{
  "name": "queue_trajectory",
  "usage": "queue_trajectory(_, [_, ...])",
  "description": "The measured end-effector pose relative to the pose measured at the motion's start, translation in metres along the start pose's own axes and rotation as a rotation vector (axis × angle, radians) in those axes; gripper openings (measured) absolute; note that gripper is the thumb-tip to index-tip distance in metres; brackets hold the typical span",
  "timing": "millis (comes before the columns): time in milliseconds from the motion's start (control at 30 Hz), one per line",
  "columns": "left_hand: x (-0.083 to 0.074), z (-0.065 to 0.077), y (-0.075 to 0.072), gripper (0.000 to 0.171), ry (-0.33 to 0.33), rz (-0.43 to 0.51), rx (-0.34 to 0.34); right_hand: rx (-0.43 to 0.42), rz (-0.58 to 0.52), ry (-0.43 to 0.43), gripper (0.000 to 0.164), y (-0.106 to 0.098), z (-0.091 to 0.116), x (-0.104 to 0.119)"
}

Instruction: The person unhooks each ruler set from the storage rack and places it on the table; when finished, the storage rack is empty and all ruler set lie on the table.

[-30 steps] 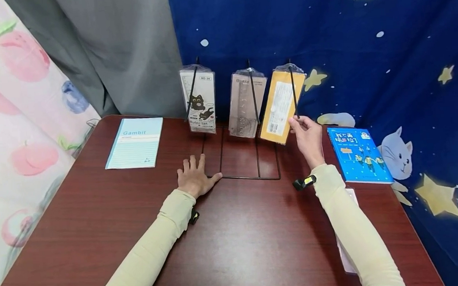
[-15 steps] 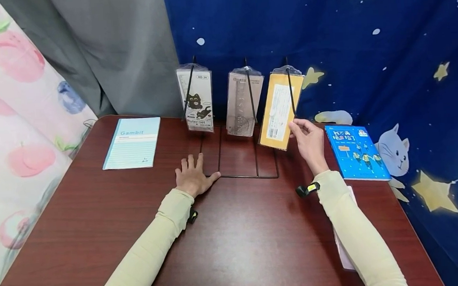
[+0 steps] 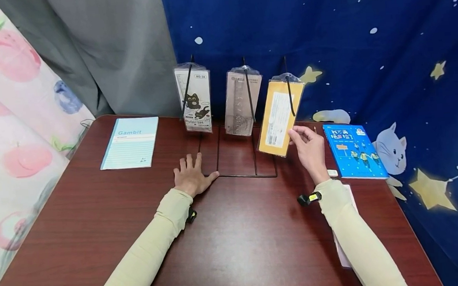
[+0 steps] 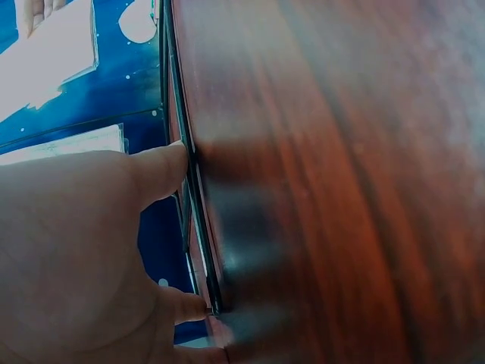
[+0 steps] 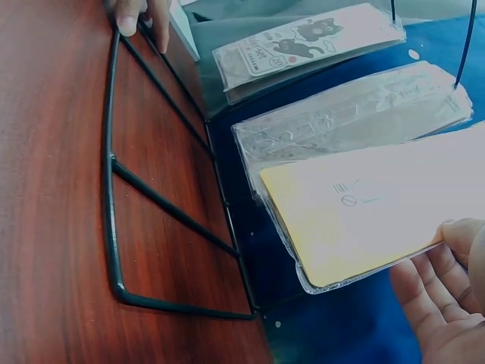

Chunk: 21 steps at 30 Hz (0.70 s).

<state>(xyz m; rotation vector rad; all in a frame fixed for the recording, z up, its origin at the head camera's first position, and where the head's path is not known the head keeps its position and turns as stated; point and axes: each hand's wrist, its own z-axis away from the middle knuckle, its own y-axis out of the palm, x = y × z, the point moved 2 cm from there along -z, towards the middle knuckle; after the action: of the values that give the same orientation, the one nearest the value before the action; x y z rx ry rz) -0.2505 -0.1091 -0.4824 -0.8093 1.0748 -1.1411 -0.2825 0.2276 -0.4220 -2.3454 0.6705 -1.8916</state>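
In the head view my right hand (image 3: 308, 153) pinches the lower right edge of a yellow packet (image 3: 267, 133) with a white label and clear sleeve. Its clear top tab still surrounds a black hook (image 3: 290, 96) of the wire display rack (image 3: 237, 176). My left hand (image 3: 192, 175) lies with fingers spread at the left front of the rack's base. In the left wrist view its thumb (image 4: 163, 171) touches the base wire. To the left of the yellow packet hang a pinkish ruler packet (image 3: 243, 104) and a white ruler set packet (image 3: 197, 101) with black cats.
A pale blue notebook (image 3: 130, 143) lies at the table's back left. On the right are a blue book (image 3: 355, 152), a small white item (image 3: 332, 173) and a pale pink flat packet (image 3: 340, 250), partly under my right forearm. Curtains (image 3: 228, 19) stand behind the table.
My right hand and the yellow packet have moved down and slightly forward along the hook. My left hand keeps its place on the rack base. The head view has shifted slightly.
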Motion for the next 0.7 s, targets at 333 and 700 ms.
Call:
queue_trajectory(333, [0.001,0.0,0.002,0.096,0.001,-0.001,-0.013,0.008,0.023,0.001,0.038,-0.004,0.019,-0.004])
queue_trajectory(700, [0.001,0.0,0.001,0.095,0.009,0.009,-0.021,0.016,0.021,0.021,0.039,-0.012,0.041,-0.003])
